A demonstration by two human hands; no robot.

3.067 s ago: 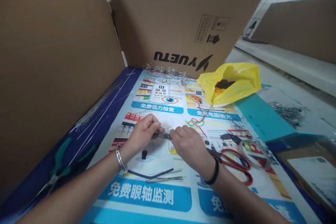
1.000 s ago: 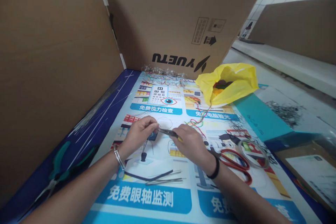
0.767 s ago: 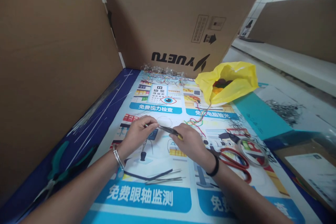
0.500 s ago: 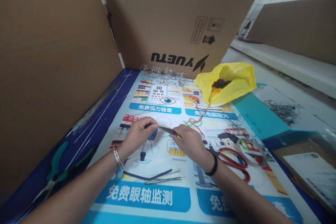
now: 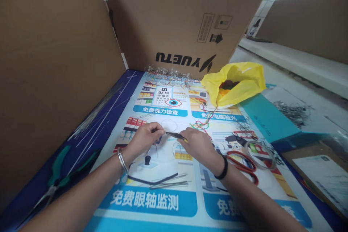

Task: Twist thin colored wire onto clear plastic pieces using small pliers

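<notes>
Over the middle of the printed sheet, my right hand [image 5: 199, 146] is wrapped round needle-nose pliers [image 5: 174, 135] with a bit of yellow on the handle. Their narrow tip points left and meets the fingertips of my left hand [image 5: 146, 138]. Thumb and forefinger of that hand are pinched on a thin wire [image 5: 169, 120], which curves in a faint loop just behind the pliers. The exact grip of the jaws is too small to make out. Several short, straight wire pieces [image 5: 171, 184] lie on the sheet nearer to me.
Green-handled pliers [image 5: 56, 181] lie at left, beside long thin wires [image 5: 94, 116]. Red-handled scissors [image 5: 241, 159] and a clear ring-shaped roll [image 5: 261, 155] are at right. A yellow bag [image 5: 241, 90] stands behind. Cardboard walls [image 5: 168, 14] close off the back and left.
My right wrist has shifted slightly right and down, covering more of the scissors. The thin wire loop shows a little more clearly. Both hands keep their grips.
</notes>
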